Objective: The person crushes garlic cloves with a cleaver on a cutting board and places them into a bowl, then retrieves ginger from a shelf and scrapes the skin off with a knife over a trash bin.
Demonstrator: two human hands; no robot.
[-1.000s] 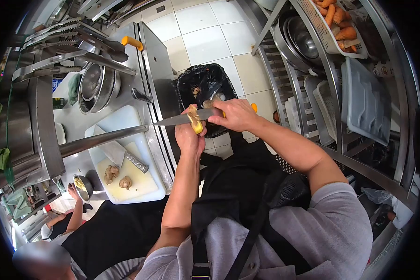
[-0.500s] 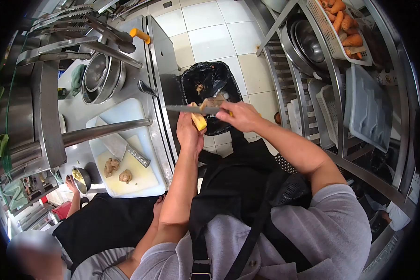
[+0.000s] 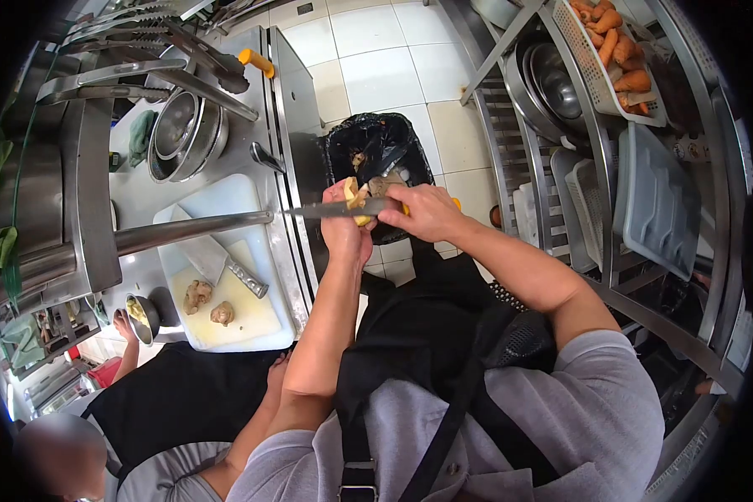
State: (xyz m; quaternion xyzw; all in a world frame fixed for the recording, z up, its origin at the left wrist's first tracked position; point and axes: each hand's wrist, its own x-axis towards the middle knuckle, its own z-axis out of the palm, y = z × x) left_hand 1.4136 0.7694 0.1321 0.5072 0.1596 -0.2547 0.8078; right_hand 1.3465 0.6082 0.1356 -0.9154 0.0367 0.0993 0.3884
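My left hand (image 3: 343, 238) is closed around a partly peeled piece of ginger (image 3: 350, 191), its flesh yellow. In my right hand (image 3: 427, 211) is a knife (image 3: 322, 210) with a yellow handle; its long blade lies across the ginger, hiding part of it. A strip of brown skin hangs by the blade. Both hands are over the near side of a bin (image 3: 410, 138) lined with a black bag, with scraps inside. To the left, a cleaver (image 3: 205, 255) and two unpeeled ginger pieces (image 3: 197, 296) rest on a cutting board (image 3: 251, 330).
A co-worker (image 3: 184, 410) stands at my left, one hand by a small bowl (image 3: 145, 318) of yellow pieces. Metal bowls (image 3: 174, 134) and hanging tongs (image 3: 100, 84) are at the counter. On the right, a rack (image 3: 598, 167) holds a basket of carrots (image 3: 619, 54).
The knife has shifted slightly left and down across the ginger, covering more of it. My left hand has turned the ginger a little, and a peel strip now stands up by the blade.
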